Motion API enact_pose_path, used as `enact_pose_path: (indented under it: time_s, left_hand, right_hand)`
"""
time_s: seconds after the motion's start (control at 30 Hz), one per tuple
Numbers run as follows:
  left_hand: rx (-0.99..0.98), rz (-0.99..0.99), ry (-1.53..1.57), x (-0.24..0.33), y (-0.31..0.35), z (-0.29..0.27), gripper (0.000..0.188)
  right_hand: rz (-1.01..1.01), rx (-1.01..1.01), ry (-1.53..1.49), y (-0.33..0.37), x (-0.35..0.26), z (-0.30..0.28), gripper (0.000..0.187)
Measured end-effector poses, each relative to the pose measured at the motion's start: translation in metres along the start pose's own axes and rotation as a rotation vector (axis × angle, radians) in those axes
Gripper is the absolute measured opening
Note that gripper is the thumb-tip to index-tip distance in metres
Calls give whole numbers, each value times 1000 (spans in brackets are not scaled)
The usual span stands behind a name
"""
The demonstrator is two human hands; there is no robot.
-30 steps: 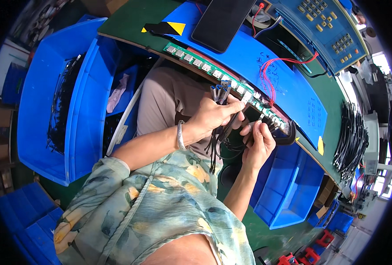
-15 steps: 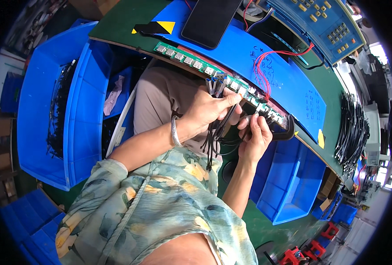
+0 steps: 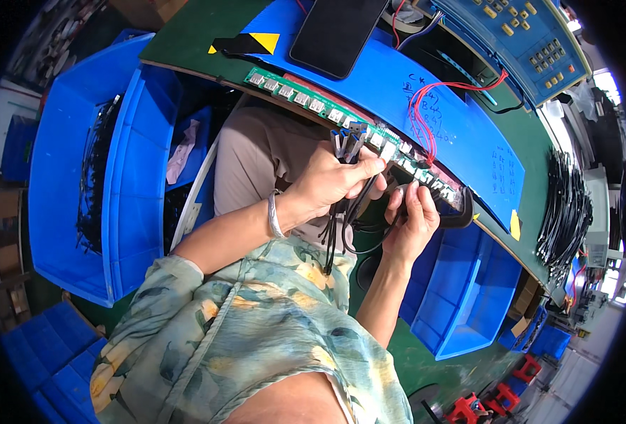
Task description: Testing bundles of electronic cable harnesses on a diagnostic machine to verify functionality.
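Note:
A long strip of green circuit board (image 3: 295, 92) with a row of metal sockets lies along the near edge of the bench. My left hand (image 3: 337, 177) is closed round a bundle of black cables (image 3: 332, 237) at the board's middle; their blue-tipped metal plugs (image 3: 347, 140) stick up above the fist and the tails hang below. Close by, my right hand (image 3: 415, 222) pinches the end of a black cable (image 3: 366, 249) against the sockets on the right half of the board. Its fingertips hide that end. Red wires (image 3: 426, 92) run into the board just beyond the right hand.
A dark phone (image 3: 335, 35) rests on a blue sheet (image 3: 383, 85) behind the board. At back right stands a blue test instrument (image 3: 521, 49) with buttons. Black cables (image 3: 563, 212) are heaped on the right. Blue bins (image 3: 133, 177) flank me; the left one holds dark cables.
Both hands stay at the board with their cables. My right hand has shifted slightly right, and its fingers have moved a little against the sockets.

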State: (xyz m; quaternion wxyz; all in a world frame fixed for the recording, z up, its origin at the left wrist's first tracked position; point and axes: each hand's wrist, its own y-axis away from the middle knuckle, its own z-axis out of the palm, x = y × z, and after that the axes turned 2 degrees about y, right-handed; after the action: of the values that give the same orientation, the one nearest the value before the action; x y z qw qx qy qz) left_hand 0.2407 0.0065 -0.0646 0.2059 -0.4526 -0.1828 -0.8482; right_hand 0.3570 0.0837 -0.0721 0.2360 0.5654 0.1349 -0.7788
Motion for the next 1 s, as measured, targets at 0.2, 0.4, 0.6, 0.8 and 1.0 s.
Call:
enact_pose_path:
  time_s: [0.2,0.4,0.6,0.8,1.0]
  left_hand:
    - [14,-1,48,1,0,1,9]
    - [15,-43,8,2,2,-2,9]
    - [-154,-61,31,0,17,-8,14]
    - [-322,-181,71,0,16,-18,19]
    - [-439,-210,-85,0,23,-2,14]
  right_hand:
    - [30,77,-37,2,-3,7,14]
    - [27,-44,10,2,0,-6,15]
    - [-12,-128,126,51,14,-47,20]
    - [-30,-170,-240,52,-31,-85,24]
    - [-202,-46,406,35,-37,1,8]
